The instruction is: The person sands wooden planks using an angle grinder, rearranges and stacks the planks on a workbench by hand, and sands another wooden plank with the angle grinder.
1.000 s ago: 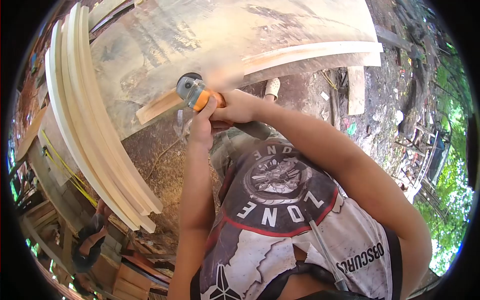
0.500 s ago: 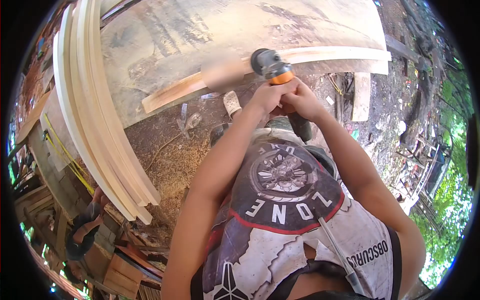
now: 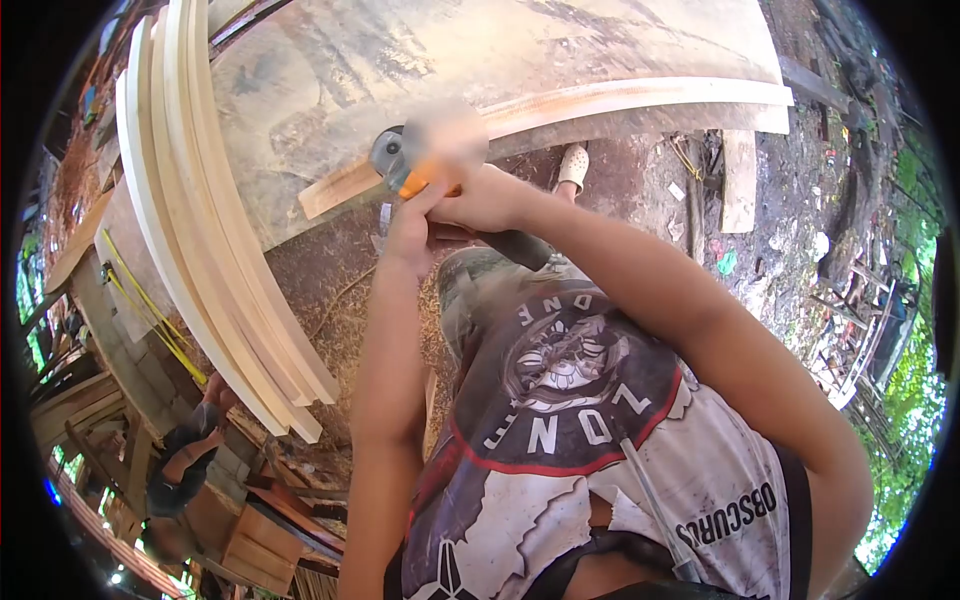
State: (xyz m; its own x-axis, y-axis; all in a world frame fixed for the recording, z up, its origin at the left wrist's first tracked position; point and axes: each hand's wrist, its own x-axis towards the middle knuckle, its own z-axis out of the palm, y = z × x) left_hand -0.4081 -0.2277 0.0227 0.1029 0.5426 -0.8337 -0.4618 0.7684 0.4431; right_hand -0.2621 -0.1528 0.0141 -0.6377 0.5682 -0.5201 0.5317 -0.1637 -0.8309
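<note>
Both hands are wrapped around an angle grinder (image 3: 415, 178) with an orange collar and a dark body. My left hand (image 3: 410, 232) closes on it from the left. My right hand (image 3: 482, 200) grips it from the right, close against the left one. Its round grey disc end (image 3: 388, 152) is over the left part of a long wooden strip (image 3: 640, 97) at the near edge of a dusty board (image 3: 300, 110). I cannot tell whether the disc touches the wood. A blurred patch hides part of the strip and the tool.
Several long pale planks (image 3: 215, 230) lie stacked at the left. A yellow strap or cord (image 3: 155, 310) is beyond them, with another person (image 3: 185, 450) at lower left. A shoe (image 3: 573, 165) shows under the board's edge. A short plank (image 3: 739, 180) extends at right.
The grinder and both hands have moved left along the strip, from around its middle to near its left end. Both hands still grip the tool.
</note>
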